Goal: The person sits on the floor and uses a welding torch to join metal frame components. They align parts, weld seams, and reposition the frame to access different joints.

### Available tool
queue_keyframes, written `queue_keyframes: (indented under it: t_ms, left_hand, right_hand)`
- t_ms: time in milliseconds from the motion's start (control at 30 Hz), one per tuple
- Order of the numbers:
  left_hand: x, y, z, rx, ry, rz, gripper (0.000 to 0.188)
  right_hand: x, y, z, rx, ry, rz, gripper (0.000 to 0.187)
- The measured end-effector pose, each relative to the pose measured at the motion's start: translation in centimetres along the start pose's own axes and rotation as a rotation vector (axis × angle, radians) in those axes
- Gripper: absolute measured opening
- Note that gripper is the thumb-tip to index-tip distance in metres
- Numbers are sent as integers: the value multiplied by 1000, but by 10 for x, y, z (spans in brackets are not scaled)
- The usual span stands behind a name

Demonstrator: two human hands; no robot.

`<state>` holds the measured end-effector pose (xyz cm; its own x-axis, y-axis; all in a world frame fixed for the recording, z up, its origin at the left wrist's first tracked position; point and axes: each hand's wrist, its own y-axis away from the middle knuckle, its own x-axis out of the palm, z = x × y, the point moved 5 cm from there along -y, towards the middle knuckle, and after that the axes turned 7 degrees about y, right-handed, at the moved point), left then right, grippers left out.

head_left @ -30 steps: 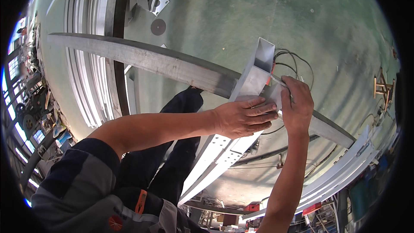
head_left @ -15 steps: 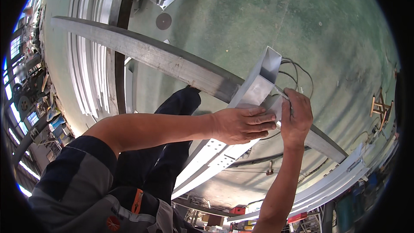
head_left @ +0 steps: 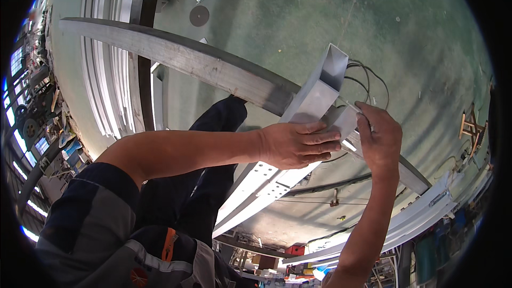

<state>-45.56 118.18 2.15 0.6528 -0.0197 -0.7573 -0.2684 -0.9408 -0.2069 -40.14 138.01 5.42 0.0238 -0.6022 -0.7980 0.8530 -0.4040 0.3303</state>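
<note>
Aluminium channel (head_left: pixel 314 101), a pale open-ended rectangular profile, runs diagonally through the head view, its hollow mouth toward the upper right and its lower stretch, pierced with round holes, dropping toward the lower left. It crosses over a long grey metal beam (head_left: pixel 176 56) that lies on the green floor (head_left: pixel 416 32). Left hand (head_left: pixel 296 144) lies flat on top of the channel, palm down, fingers stretched out and pressing rather than wrapped around it. Right hand (head_left: pixel 380 137) sits just beside the channel's right edge, fingers curled and pinching a small pale piece against it (what exactly that piece is I cannot tell). Thin dark wires (head_left: pixel 368 77) loop out near the channel's open end, above the right hand.
</note>
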Motion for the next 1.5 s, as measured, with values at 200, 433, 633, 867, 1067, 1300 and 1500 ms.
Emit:
queue_keyframes:
  t_ms: [200,433,633,867,1067,1300,1500]
  left_hand:
    - [-1,0,-1,-5,3,-28,45]
    - [1,0,0,-7,28,-20,46]
    - [2,0,0,11,32,18,47]
    - [1,1,1,11,58,11,47]
    - [1,-1,0,7,31,13,47]
    - [2,-1,0,1,4,-17,44]
    - [0,1,0,-2,22,-8,44]
  right_hand:
    - [-3,-3,-15,124,-107,-133,26]
    - [3,2,0,2,-34,-94,30]
    - [14,8,11,-87,36,-211,33]
    - [20,11,11,-105,60,-268,32]
    - [20,11,12,-111,79,-286,31]
    - [19,8,16,-114,50,-314,28]
    - [21,7,20,-121,64,-320,27]
